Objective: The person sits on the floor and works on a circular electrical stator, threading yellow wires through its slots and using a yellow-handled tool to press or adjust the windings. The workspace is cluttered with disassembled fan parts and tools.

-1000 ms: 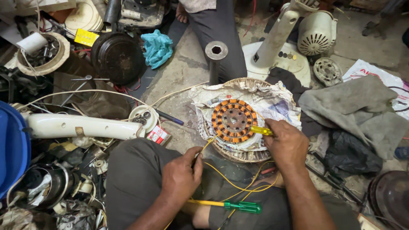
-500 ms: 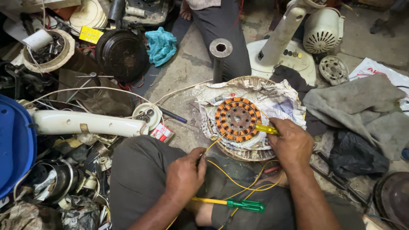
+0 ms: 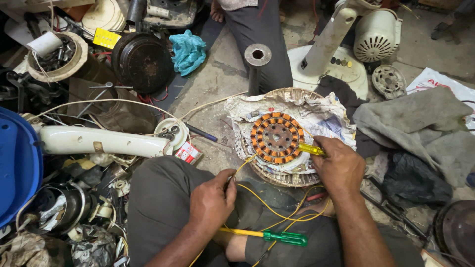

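The right hand (image 3: 341, 168) grips a yellow tool (image 3: 310, 149) pointing left at the coil ring (image 3: 276, 138) (on newspaper (image 3: 326, 118), straight ahead), while the farther left hand (image 3: 212, 203) seems to pinch a yellow wire (image 3: 257, 195).

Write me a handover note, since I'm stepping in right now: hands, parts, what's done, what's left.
Left hand: pinching the yellow wire over the lap.
Right hand: grip on a yellow-handled tool at the rim of the stator.
The stator lies on newspaper in a woven basket; a green-handled screwdriver rests on the lap.
Done: copper coils sit all round.
Left: the loose wire ends, apparently.
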